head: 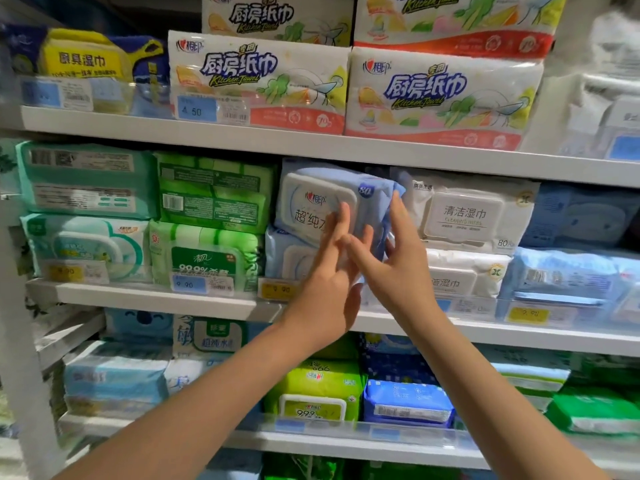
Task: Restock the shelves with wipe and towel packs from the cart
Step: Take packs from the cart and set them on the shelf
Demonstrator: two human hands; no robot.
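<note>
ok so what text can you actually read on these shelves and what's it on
"厨房纸巾 Kitchen Towel": white plastic towel pack, top shelf
"4 50": upper blue price tag before it
"清洁湿巾": white lidded wipe pack
"80": tilted pale blue wipe pack
"99.9%": green wipe pack
"9 90": lower blue price tag below it
barcodes and small print: too blurred
</note>
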